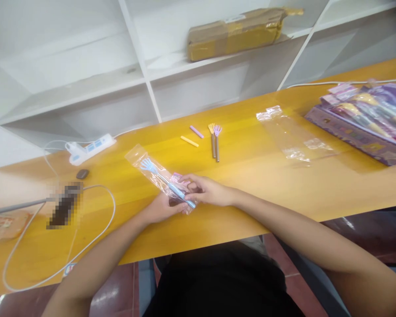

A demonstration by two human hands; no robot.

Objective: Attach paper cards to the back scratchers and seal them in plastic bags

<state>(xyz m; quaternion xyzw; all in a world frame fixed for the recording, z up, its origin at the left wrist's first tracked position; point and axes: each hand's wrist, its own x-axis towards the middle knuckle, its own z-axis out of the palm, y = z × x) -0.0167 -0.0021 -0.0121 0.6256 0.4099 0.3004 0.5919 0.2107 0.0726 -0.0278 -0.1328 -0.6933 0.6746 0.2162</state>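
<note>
Between my two hands is a blue back scratcher [176, 189] with a hand-shaped head, sealed in a clear plastic bag [136, 154]. My left hand [163, 208] grips the bag's lower end from beneath, thumb on top. From the right, my right hand [206, 190] pinches the bag near the handle, by a small pink label. Beyond my hands lie a yellow scratcher head [211, 127] and a purple scratcher head [218, 130], each on a metal rod, side by side. Left of them are a yellow handle sleeve [189, 141] and a purple handle sleeve [196, 131].
Flat clear bags [284, 132] lie right of centre. A purple box [356, 132] of packaged scratchers stands at the far right. On the left are a white power strip [92, 149], a small dark object [82, 174] and a looped white cable [114, 204]. A taped carton [237, 35] sits on the shelf.
</note>
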